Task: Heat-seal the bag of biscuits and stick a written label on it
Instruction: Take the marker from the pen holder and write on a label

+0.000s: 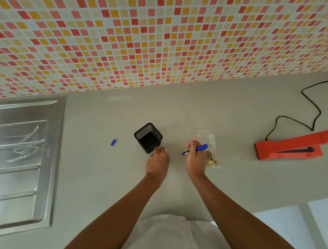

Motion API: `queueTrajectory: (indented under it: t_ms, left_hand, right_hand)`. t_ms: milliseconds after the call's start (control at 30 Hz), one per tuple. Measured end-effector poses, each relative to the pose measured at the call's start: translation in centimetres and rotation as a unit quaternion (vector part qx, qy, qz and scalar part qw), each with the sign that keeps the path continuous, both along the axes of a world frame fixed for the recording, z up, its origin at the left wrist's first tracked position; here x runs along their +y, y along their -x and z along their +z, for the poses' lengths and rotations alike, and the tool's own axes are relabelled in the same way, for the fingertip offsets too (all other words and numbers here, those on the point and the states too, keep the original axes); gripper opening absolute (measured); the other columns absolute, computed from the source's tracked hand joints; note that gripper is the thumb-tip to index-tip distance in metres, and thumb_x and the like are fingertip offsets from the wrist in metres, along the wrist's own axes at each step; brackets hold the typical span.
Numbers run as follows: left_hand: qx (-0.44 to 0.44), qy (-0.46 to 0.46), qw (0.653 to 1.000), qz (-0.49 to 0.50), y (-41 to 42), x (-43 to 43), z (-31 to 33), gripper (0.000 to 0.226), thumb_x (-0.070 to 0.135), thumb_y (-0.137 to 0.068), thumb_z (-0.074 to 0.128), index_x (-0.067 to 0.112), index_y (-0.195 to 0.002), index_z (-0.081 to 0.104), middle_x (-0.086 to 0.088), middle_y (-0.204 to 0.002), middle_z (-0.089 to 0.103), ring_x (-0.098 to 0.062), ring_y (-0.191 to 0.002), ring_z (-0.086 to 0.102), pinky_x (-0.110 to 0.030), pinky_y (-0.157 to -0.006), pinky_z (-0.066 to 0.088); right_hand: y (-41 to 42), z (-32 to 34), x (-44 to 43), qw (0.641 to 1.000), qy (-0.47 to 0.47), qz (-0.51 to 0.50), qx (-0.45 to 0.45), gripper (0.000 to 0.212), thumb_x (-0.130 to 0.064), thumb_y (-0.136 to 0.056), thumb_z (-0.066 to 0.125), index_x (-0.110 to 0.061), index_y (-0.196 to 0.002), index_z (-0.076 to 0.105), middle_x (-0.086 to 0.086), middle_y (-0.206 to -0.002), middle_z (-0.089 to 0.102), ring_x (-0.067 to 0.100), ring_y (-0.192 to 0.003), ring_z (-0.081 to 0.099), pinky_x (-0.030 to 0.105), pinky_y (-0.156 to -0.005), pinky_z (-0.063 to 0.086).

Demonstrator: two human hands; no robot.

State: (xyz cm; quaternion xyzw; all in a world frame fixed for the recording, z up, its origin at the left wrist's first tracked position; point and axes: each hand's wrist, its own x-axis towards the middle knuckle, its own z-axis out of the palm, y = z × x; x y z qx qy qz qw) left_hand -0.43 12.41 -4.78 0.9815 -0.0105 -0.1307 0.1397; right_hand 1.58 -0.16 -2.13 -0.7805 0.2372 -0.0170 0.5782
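A clear plastic bag [205, 137] with small pale biscuits [212, 161] at its near end lies flat on the grey counter, partly under my right hand. My right hand [194, 155] grips a blue marker [200, 149], uncapped, tip pointing left. My left hand [158, 160] rests beside a black mesh pen holder [148, 137], fingers pinching a small white label [165, 150] that is mostly hidden. The marker's blue cap [113, 142] lies alone to the left. An orange heat sealer [290, 147] sits at the right.
A steel sink drainboard [22, 165] fills the left side. The sealer's black cord [310, 112] loops across the counter at the back right. A mosaic-tiled wall [163, 39] stands behind. The counter's front edge [268, 206] drops away at the lower right.
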Motion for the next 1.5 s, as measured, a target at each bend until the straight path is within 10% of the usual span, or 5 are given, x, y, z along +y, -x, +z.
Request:
queueTrajectory:
  t_ms: [633,1100,1200,1333,1500]
  left_hand:
    - [0.026,-0.098,0.995,-0.004,-1.4,-0.3,-0.3,0.036,0.0,-0.062,0.077,0.014,-0.091,0.062,-0.005,-0.084,0.061,-0.017,-0.055,0.064,-0.023,-0.044,0.043]
    - [-0.013,-0.122,0.99,-0.062,-1.5,0.1,-0.5,0.017,-0.001,-0.073,0.068,0.005,-0.089,0.069,-0.01,-0.09,0.062,-0.023,-0.075,0.065,-0.026,-0.05,0.043]
    - [-0.096,-0.045,0.994,0.02,-0.9,0.1,0.1,0.021,0.006,-0.056,0.083,0.006,-0.062,0.063,-0.009,-0.063,0.059,-0.026,-0.038,0.056,-0.022,-0.032,0.037]
    - [-0.034,0.188,0.971,0.142,-0.1,0.0,-0.4,0.012,0.018,-0.091,0.055,0.008,-0.088,0.062,-0.007,-0.089,0.063,-0.03,-0.066,0.063,-0.037,-0.059,0.051]
    - [0.112,0.435,0.851,0.273,0.4,0.0,1.3,0.015,0.017,-0.097,0.053,0.008,-0.095,0.065,-0.007,-0.09,0.066,-0.013,-0.053,0.063,-0.025,-0.043,0.046]
  right_hand:
    - [-0.8,0.7,0.6,0.999,-0.021,-0.012,0.028,0.054,-0.048,-0.104,0.04,-0.018,-0.064,0.059,-0.003,-0.059,0.058,0.013,-0.059,0.056,0.026,-0.06,0.042]
    - [-0.1,0.5,1.1,0.997,-0.065,-0.032,0.015,0.033,-0.044,-0.099,0.055,-0.024,-0.078,0.072,0.001,-0.074,0.073,0.016,-0.053,0.063,0.019,-0.051,0.047]
    - [0.2,-0.3,1.3,0.999,-0.031,0.003,-0.039,0.031,-0.037,-0.098,0.06,-0.013,-0.077,0.064,0.012,-0.069,0.063,0.013,-0.062,0.056,0.027,-0.061,0.048]
    - [0.2,-1.2,1.9,0.999,-0.011,0.018,-0.027,0.042,-0.037,-0.099,0.057,-0.005,-0.074,0.059,0.013,-0.061,0.058,0.025,-0.059,0.056,0.041,-0.064,0.048]
    - [0.1,-1.4,2.6,0.999,-0.035,0.019,-0.001,0.04,-0.04,-0.102,0.051,-0.017,-0.072,0.067,-0.002,-0.059,0.064,0.012,-0.056,0.062,0.039,-0.066,0.054]
